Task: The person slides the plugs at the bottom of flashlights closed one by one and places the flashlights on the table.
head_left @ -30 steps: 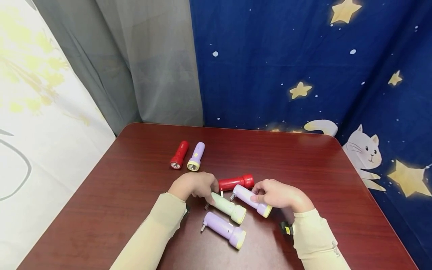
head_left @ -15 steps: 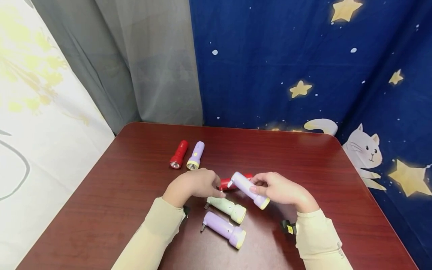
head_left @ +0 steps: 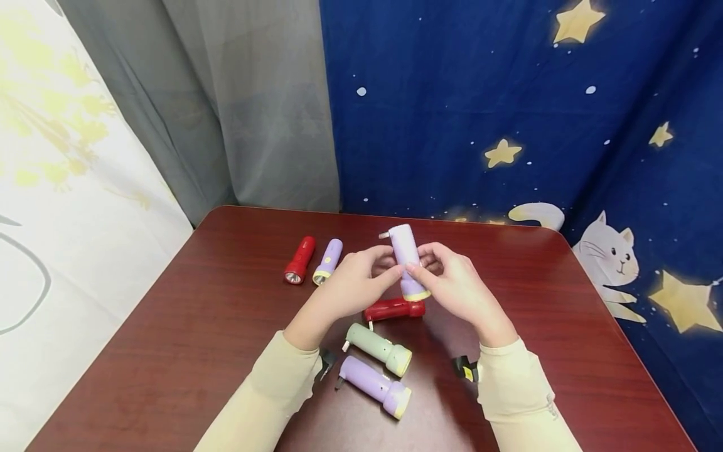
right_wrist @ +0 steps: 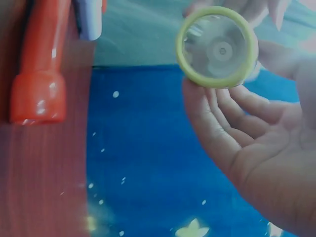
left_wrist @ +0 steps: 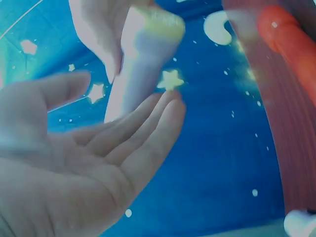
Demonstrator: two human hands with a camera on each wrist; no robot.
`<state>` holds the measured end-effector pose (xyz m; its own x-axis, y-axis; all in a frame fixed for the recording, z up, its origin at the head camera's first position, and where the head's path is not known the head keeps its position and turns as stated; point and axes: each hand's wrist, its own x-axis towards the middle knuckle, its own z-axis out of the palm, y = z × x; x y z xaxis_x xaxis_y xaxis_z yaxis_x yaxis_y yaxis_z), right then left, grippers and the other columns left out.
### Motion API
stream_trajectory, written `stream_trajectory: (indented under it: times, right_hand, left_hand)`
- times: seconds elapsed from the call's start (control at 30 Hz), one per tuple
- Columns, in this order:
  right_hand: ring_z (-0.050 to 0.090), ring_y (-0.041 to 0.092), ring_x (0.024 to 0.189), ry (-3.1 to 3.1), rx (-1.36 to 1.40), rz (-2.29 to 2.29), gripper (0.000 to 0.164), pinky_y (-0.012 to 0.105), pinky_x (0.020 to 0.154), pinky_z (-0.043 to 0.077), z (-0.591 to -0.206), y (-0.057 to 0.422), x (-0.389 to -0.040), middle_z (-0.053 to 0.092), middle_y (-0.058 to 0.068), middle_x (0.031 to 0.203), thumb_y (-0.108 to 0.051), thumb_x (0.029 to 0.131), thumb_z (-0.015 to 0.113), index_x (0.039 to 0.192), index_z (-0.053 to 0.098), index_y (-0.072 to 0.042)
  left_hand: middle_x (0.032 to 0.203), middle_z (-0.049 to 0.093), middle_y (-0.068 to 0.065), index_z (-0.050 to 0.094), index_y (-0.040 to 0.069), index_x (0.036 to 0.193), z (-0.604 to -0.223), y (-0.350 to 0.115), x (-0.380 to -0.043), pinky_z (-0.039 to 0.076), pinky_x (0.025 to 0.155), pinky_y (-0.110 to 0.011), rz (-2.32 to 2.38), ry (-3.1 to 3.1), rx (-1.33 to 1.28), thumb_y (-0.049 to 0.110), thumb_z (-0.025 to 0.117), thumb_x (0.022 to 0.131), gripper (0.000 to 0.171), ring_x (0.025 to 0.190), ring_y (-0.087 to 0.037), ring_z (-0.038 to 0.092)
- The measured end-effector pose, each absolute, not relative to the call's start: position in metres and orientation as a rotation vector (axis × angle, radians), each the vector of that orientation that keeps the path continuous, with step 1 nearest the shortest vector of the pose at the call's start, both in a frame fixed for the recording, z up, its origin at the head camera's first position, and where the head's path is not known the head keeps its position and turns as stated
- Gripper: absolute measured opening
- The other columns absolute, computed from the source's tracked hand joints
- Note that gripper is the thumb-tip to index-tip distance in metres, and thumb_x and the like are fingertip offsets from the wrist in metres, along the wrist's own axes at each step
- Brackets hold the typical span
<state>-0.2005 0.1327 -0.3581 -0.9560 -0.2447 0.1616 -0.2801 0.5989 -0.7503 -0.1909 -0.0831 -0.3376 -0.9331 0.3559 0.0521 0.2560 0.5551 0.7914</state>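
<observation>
My right hand (head_left: pixel 460 289) grips a purple flashlight (head_left: pixel 403 248) with a yellow rim, raised above the table. A small metal piece sticks out from its tail end. In the right wrist view, the clear lens (right_wrist: pixel 217 49) faces that camera, with my fingers behind it. My left hand (head_left: pixel 347 285) is at the flashlight's left side; in the left wrist view its fingers (left_wrist: pixel 143 143) reach out alongside the barrel and its thumb stands apart. Just below the raised flashlight lies a red flashlight (head_left: pixel 392 309) on the table.
Closer to me lie a green flashlight (head_left: pixel 377 347) and another purple flashlight (head_left: pixel 373 382), each with a metal piece at its tail. Further back on the left, a red flashlight (head_left: pixel 301 256) and a smaller purple one (head_left: pixel 333 252) lie side by side on the table (head_left: pixel 226 314).
The right hand has lifted the purple flashlight up and away from me, turning it more upright. The left hand has left the green flashlight and come up beside the raised one.
</observation>
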Motion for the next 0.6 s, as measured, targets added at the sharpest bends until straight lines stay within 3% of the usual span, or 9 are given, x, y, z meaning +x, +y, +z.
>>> stream_trajectory:
  times: [0.17,0.33,0.5,0.6]
  right_hand:
    - [0.076,0.025,0.102,-2.685,0.440,1.381,0.035,0.044,0.093,0.063,-0.349,0.120,-0.198,0.075,0.013,0.116,-0.023,0.100,0.076,0.127,0.061,-0.006]
    - [0.076,0.024,0.102,-2.614,0.460,1.452,0.035,0.043,0.097,0.063,-0.343,0.115,-0.196,0.077,0.014,0.118,-0.017,0.098,0.077,0.128,0.061,-0.005]
    - [0.080,0.026,0.093,-2.546,0.476,1.621,0.034,0.035,0.086,0.066,-0.339,0.115,-0.197,0.078,0.018,0.117,-0.015,0.100,0.074,0.129,0.062,-0.003]
    - [0.081,0.027,0.087,-2.517,0.499,1.678,0.043,0.033,0.081,0.067,-0.336,0.117,-0.198,0.078,0.020,0.114,-0.016,0.102,0.073,0.140,0.056,-0.006]
  left_hand:
    - [0.136,0.073,-0.015,0.054,0.002,0.152,-0.332,-0.080,-0.192,0.061,0.103,-0.043,1.484,2.663,0.482,0.028,0.068,0.104,0.056,0.121,-0.027,0.075]
    - [0.132,0.075,-0.014,0.059,0.003,0.148,-0.328,-0.081,-0.194,0.060,0.104,-0.045,1.541,2.649,0.471,0.026,0.070,0.104,0.051,0.118,-0.028,0.076]
    - [0.135,0.074,-0.013,0.062,0.004,0.145,-0.328,-0.083,-0.200,0.060,0.105,-0.046,1.563,2.622,0.465,0.031,0.071,0.103,0.051,0.122,-0.028,0.075]
    - [0.134,0.074,-0.013,0.065,0.004,0.141,-0.330,-0.083,-0.204,0.060,0.105,-0.047,1.622,2.569,0.473,0.031,0.071,0.103,0.047,0.123,-0.028,0.074]
